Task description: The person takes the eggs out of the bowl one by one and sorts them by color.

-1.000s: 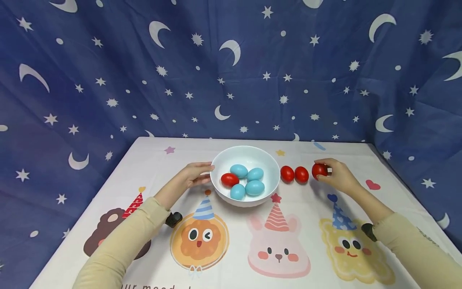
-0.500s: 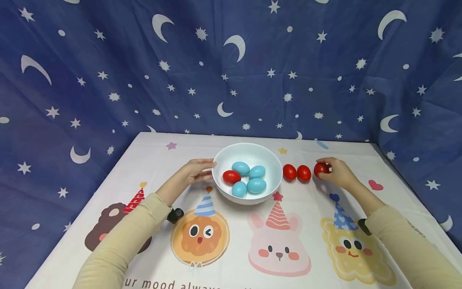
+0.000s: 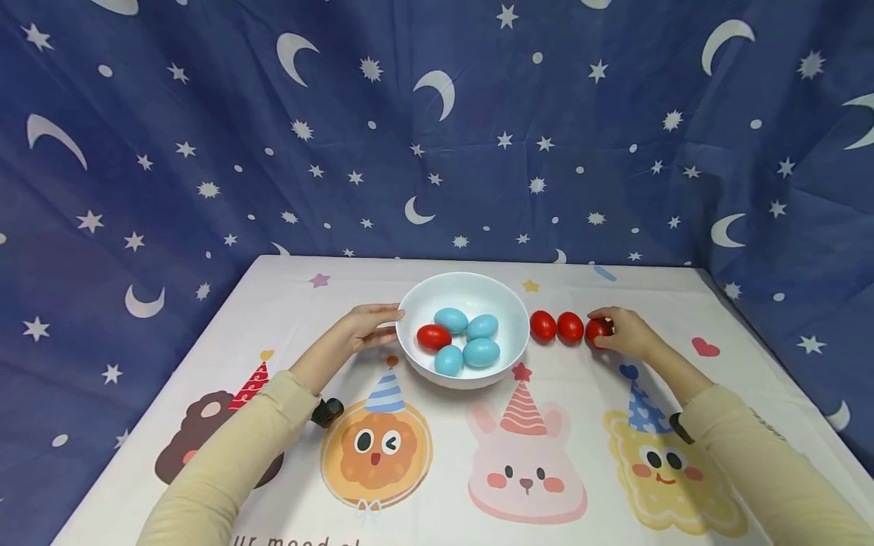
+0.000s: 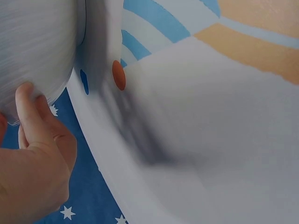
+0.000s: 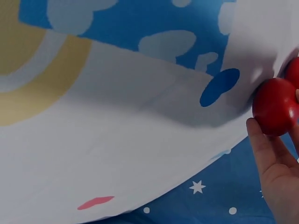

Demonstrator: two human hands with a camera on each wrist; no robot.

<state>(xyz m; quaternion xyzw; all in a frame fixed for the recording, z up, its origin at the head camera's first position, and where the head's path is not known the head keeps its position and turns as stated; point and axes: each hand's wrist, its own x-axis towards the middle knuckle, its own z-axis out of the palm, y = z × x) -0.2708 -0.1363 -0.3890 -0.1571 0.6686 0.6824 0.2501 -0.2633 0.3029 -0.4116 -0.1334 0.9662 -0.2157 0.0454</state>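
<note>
Compared with a second ago, the glossy red egg-shaped piece (image 3: 598,332) in the person's right hand (image 3: 628,331) has shifted left and now sits close against the right end of a short row on the bench (image 3: 444,455); earlier there was a visible gap. The left hand (image 3: 372,326) and the bowl keep their places.

The right arm reaches in from the near right, with the fingers (image 5: 264,149) pinching that egg from its right side. The left arm reaches in from the near left, its fingers spread against the bowl's left outer wall, neither clenched nor wrapped round it.

The row's middle red egg (image 3: 570,327) lies just beside the left red egg (image 3: 542,326), which is next to the bowl's right side; whether it touches cannot be told.

The round white smooth-walled bowl (image 3: 464,296) stands upright, left of the row. In it lie one glossy red egg (image 3: 433,337) at the left and four pale blue eggs (image 3: 481,353) grouped around its floor.
</note>
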